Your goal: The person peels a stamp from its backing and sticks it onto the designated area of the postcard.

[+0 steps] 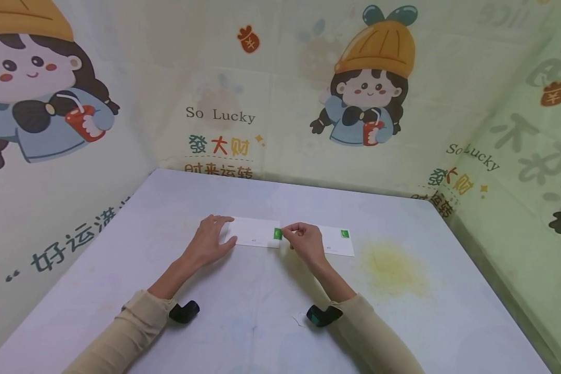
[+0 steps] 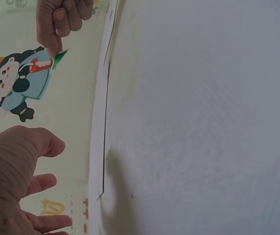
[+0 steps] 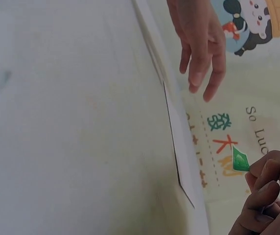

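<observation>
A white envelope (image 1: pixel 252 232) lies flat on the table. My left hand (image 1: pixel 210 239) is over its left end, thumb and fingers spread; in the left wrist view the left fingers (image 2: pixel 43 183) look relaxed and hold nothing. Between thumb and forefinger, my right hand (image 1: pixel 306 240) pinches a small green stamp (image 1: pixel 278 234) by its edge. Seen from the right wrist, that stamp (image 3: pixel 240 159) is raised off the surface. Partly behind the right hand lies a second white envelope (image 1: pixel 342 246), which bears a green stamp at its upper right corner.
The white table (image 1: pixel 243 311) has a yellowish patch (image 1: pixel 395 266) to the right of the envelopes. A printed cloth wall (image 1: pixel 280 145) stands along its back edge. Each wrist carries a black camera (image 1: pixel 184 311).
</observation>
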Demonstrator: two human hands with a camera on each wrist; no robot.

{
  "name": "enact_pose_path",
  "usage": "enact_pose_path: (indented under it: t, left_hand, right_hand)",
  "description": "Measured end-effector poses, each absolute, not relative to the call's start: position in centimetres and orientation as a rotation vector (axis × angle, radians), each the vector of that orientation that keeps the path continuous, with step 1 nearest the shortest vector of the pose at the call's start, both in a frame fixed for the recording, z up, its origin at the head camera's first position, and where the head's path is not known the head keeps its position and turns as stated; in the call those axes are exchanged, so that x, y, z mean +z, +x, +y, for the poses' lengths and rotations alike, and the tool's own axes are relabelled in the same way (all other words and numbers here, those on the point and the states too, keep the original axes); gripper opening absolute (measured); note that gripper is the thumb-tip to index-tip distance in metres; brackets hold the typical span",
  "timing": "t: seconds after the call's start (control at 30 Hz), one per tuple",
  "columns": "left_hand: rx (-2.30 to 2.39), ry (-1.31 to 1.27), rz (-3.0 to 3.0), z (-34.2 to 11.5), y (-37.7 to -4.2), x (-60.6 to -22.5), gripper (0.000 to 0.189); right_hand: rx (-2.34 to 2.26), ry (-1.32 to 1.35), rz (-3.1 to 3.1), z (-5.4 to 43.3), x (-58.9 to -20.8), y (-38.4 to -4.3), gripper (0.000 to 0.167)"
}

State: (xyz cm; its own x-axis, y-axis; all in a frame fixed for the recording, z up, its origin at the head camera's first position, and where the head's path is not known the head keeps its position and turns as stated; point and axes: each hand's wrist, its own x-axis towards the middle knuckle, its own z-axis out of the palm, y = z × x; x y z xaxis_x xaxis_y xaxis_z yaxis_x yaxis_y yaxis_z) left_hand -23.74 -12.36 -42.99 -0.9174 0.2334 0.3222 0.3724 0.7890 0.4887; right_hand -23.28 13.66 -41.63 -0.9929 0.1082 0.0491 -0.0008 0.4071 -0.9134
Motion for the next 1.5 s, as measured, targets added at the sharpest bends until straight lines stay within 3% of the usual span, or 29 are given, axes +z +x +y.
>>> enact_pose_path:
  t: [1.5]
  left_hand:
    - [-0.745,-0.39,-2.928,-11.9,-26.5,-43.6,0.054]
  right_hand:
    - [1.541,-0.313,-2.659,12.4,-43.4,-29.6,0.02]
